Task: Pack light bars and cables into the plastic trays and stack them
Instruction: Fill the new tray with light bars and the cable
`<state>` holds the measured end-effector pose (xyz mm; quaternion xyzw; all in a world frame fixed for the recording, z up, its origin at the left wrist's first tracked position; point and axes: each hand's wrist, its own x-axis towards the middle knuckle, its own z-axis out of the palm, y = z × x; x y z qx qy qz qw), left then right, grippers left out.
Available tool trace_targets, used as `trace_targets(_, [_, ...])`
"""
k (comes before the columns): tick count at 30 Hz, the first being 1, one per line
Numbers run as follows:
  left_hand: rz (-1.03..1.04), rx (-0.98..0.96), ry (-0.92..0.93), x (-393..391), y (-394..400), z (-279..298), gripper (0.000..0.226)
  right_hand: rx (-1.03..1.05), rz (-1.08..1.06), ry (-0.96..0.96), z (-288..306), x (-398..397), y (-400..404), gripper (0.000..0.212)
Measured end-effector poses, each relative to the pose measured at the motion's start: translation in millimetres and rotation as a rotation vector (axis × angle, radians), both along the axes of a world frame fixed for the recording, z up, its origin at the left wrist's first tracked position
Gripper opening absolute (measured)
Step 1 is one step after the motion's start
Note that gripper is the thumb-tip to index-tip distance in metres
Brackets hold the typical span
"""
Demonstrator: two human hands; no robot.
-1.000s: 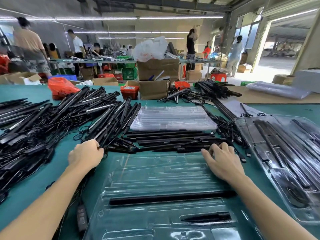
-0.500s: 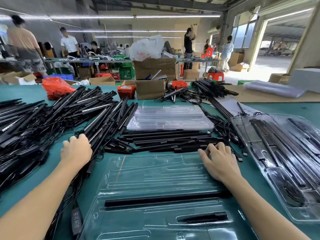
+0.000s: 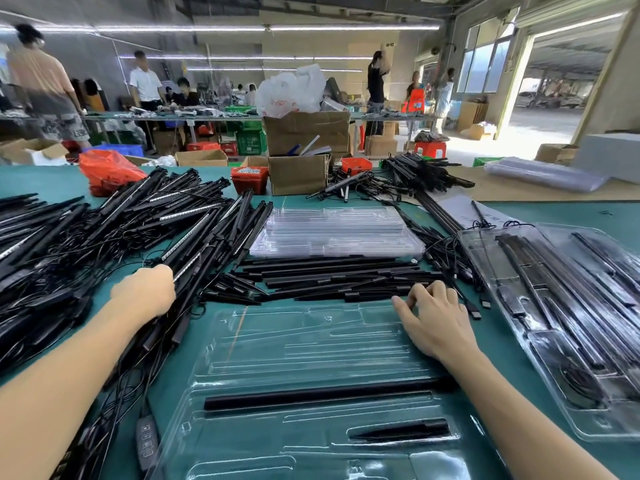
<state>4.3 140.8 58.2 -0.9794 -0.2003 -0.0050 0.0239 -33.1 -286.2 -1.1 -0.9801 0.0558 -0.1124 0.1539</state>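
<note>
A clear plastic tray (image 3: 311, 344) lies in front of me on the green table, holding one long black bar (image 3: 325, 393) and a short black spike piece (image 3: 398, 432). My left hand (image 3: 143, 292) grips light bars with cables (image 3: 183, 271) at the edge of the big black pile on the left. My right hand (image 3: 433, 317) rests at the tray's far right corner, its fingers curled at the near edge of a row of black bars (image 3: 332, 275). A stack of filled trays (image 3: 568, 327) lies to the right.
A stack of empty clear trays (image 3: 336, 230) sits beyond the row of bars. Cardboard boxes (image 3: 301, 157), a red bin (image 3: 249, 178) and an orange bag (image 3: 107, 171) stand at the table's far edge. A cable controller (image 3: 145, 441) lies near left. People work in the background.
My left hand has pulled light bars from the pile leftward and toward me. My right hand stays at the near edge of the bar row, fingers shifting slightly.
</note>
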Motion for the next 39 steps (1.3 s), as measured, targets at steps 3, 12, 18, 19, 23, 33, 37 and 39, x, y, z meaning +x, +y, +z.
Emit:
trace_targets(3, [0.037, -0.025, -0.115, -1, -6, -1, 0.029, -0.003, -0.001, 0.002, 0, 0, 0, 0.04])
trace_targets(12, [0.059, -0.857, -0.618, 4, 1, 23, 0.033, 0.001, 0.0, 0.004, 0, 0, 1, 0.041])
trace_targets(18, [-0.232, -1.319, -0.025, -14, -2, 44, 0.043, 0.012, -0.004, -0.005, 0, -1, 2, 0.04])
trace_targets(19, [-0.245, -1.372, 0.064, -19, -4, 49, 0.059, 0.013, -0.004, -0.007, 0, -1, 2, 0.04])
trace_targets(23, [-0.339, -1.609, 0.238, -31, -10, 57, 0.095, 0.017, -0.004, -0.009, -1, -1, 1, 0.04])
trace_targets(33, [-0.259, -1.582, 0.287, -73, -87, 48, 0.037, 0.008, -0.004, -0.009, -1, 0, 1, 0.039])
trace_targets(37, [-0.269, -1.789, 0.269, -82, -120, 50, 0.037, 0.016, -0.004, -0.007, -1, 0, 1, 0.038])
trace_targets(39, [-0.333, -1.96, 0.19, -84, -127, 54, 0.043, 0.022, -0.004, -0.005, -1, 0, 1, 0.038])
